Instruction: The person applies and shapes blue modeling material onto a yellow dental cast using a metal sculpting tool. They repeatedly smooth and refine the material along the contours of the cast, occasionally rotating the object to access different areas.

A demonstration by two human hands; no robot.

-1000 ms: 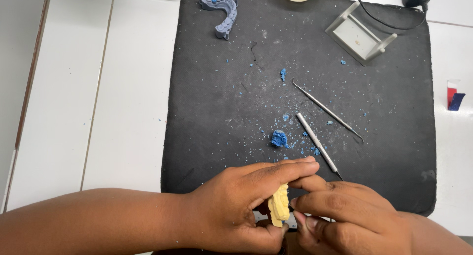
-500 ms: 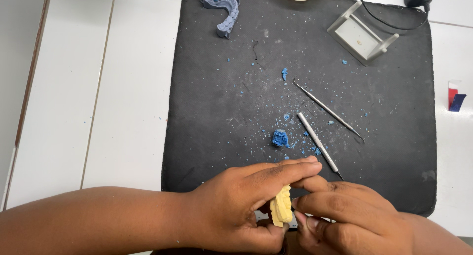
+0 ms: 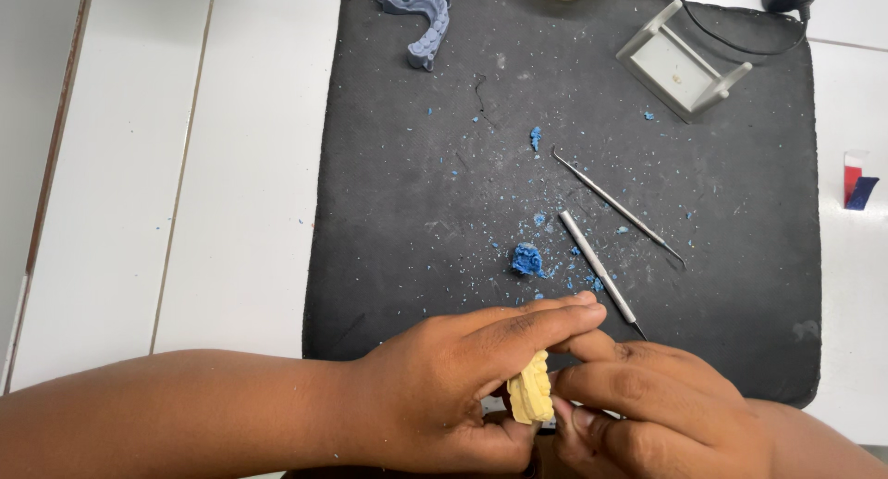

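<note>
- At the near edge of the black mat [image 3: 388,211], head view, my left hand [image 3: 453,386] clamps a yellow dental cast [image 3: 531,398] upright between thumb and fingers, bracing it.
- My right hand [image 3: 647,410] pinches in against the cast's side; whether it holds a tool, I cannot tell.
- Two metal picks [image 3: 599,277] lie just beyond, handy, beside a blue wax lump [image 3: 526,259].
- A grey-blue tooth model [image 3: 421,21] sits well apart, at the far edge.

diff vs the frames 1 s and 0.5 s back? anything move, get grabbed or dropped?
No visible change. The left hand and right hand still pinch the yellow dental cast between them at the mat's near edge. The blue wax lump, the two metal hand tools, the grey-blue arch model and the small grey stand lie where they were.
</note>
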